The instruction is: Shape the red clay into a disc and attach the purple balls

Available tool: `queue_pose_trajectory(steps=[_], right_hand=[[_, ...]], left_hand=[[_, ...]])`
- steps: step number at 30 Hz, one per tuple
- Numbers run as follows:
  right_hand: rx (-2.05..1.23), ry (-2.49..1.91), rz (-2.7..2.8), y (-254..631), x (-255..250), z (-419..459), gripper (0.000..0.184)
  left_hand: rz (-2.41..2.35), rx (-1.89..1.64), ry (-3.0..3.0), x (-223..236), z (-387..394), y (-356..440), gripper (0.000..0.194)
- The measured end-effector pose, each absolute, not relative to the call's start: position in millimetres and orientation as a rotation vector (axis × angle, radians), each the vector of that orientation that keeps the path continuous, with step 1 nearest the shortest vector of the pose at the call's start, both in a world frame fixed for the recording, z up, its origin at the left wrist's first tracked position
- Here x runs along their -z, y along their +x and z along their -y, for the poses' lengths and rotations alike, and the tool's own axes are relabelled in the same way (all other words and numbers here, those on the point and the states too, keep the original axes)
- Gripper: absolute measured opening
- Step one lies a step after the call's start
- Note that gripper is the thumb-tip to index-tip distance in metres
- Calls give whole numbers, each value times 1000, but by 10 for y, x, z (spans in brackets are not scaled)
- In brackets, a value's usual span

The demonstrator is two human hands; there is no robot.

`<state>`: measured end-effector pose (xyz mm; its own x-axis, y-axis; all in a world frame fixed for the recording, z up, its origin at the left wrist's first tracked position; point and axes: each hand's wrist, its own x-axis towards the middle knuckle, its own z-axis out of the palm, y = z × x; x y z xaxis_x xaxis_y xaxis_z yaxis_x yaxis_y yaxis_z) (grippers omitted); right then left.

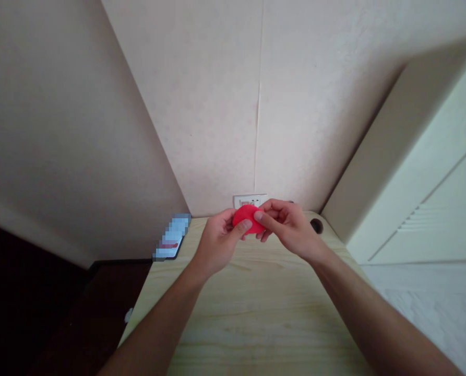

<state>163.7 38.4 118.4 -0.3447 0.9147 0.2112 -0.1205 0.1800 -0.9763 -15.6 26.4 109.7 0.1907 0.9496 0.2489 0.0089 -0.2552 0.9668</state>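
Between my two hands is a flat, round red piece (pixel 247 213), raised above the far end of the wooden table (pixel 272 313). What it is made of I cannot tell. My left hand (pixel 220 237) grips its left and lower edge, the thumb lying across the face. On the other side my right hand (pixel 289 227) pinches it, its thumb pressed on the upper right of the face. Fingers of both hands curl behind the red piece, partly hidden by it.
A phone (pixel 174 237), partly blurred out, rests at the table's far left corner. Behind my hands a white wall socket (pixel 241 200) is set low in the wall. A dark round hole (pixel 317 226) shows at the far right corner. A pale panelled furniture piece (pixel 420 209) stands on the right.
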Motion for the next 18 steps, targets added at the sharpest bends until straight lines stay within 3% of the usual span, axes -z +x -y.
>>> queue_pose_trajectory(steps=[8, 18], right_hand=[[-1609, -755, 1319, 1661, -511, 3, 33], [-1588, -901, 1118, 1641, -94, -43, 30]], left_hand=[[-987, -1161, 1458, -516, 127, -170, 29], [-1006, -1211, 1193, -140, 107, -61, 33]])
